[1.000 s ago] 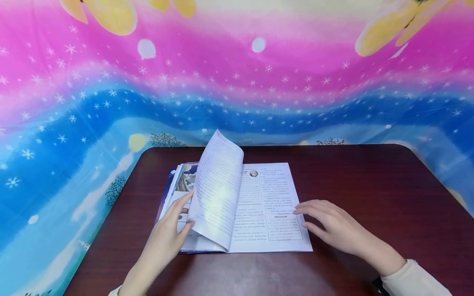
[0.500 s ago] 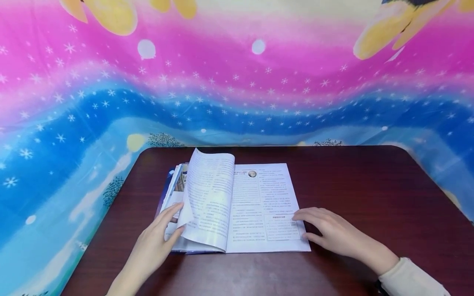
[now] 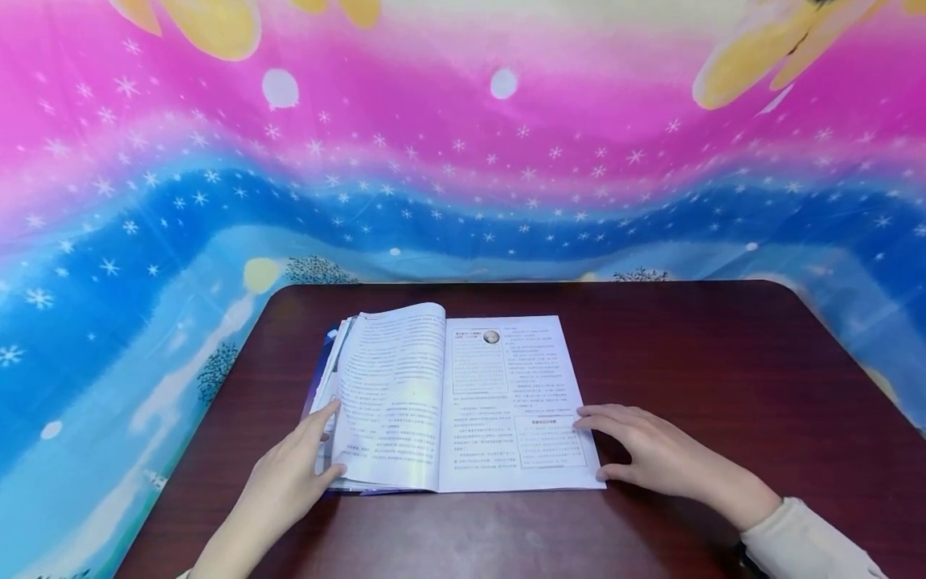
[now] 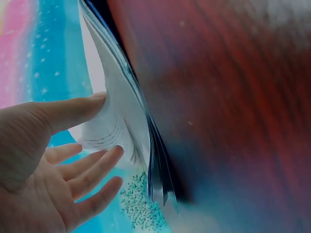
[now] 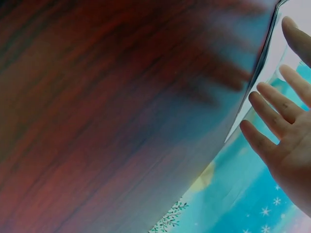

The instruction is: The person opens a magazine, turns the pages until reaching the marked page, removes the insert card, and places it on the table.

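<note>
An open magazine (image 3: 517,402) with printed text lies on the table. Its left page (image 3: 391,394) bows up slightly near the fold. My left hand (image 3: 285,470) is at the magazine's left edge, thumb and fingertips right at the page edge. The left wrist view shows that hand's thumb (image 4: 80,111) against the white paper, the other fingers spread loosely. At the right edge of the magazine, my right hand (image 3: 651,450) has its fingertips over the page margin and its thumb by the lower corner. Its fingers (image 5: 272,114) look relaxed and apart in the right wrist view.
The dark reddish wooden table (image 3: 738,362) has a glossy surface and rounded far corners. Behind and to the left hangs a pink and blue cloth (image 3: 463,177) with snowflakes. A dark blue cover edge (image 3: 321,370) shows under the left pages.
The raised page has come down to the left and now lies over the left side. My left hand moved left and slightly down with it. My right hand has stayed nearly in place.
</note>
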Available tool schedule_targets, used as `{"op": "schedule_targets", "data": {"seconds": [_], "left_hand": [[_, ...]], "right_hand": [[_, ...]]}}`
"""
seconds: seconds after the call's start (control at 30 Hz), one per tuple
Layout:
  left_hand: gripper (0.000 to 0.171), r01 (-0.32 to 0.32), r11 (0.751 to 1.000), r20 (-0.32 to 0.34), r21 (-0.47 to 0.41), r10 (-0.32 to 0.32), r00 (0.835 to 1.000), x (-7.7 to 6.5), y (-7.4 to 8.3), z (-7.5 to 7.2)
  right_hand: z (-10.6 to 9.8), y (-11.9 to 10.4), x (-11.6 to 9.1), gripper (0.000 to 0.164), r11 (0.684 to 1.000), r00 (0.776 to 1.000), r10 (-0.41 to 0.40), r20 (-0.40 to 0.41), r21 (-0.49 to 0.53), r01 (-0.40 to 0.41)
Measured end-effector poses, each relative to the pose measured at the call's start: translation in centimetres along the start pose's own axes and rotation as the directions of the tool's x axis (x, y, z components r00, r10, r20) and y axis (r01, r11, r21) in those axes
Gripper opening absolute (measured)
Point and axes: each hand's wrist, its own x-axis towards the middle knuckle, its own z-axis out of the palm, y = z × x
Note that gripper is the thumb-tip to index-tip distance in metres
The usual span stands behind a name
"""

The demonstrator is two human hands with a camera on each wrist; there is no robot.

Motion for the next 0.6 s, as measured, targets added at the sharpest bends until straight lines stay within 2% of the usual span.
{"op": "schedule_targets", "data": {"seconds": [0.1,0.23,0.37,0.6], "left_hand": [[0.092,-0.041,0.999,-0.001,0.030,0.041,0.999,0.3,-0.2,0.2],[0.096,-0.059,0.996,0.000,0.061,0.059,0.998,0.6,-0.5,0.2],[0.095,-0.054,0.994,0.034,0.099,0.050,0.998,0.6,-1.0,0.1],[0.080,-0.029,0.987,0.106,0.155,0.012,0.994,0.7,-2.0,0.2]], "right_hand": [[0.0,0.0,0.1,0.060,1.000,1.000,0.021,0.018,0.005,-0.021],[0.1,0.0,0.3,0.059,0.999,0.999,0.034,0.027,0.011,-0.034],[0.1,0.0,0.5,0.060,0.999,0.999,0.034,0.038,0.016,-0.035],[0.1,0.1,0.6,0.061,0.999,0.998,0.035,0.049,0.013,-0.036]]}}
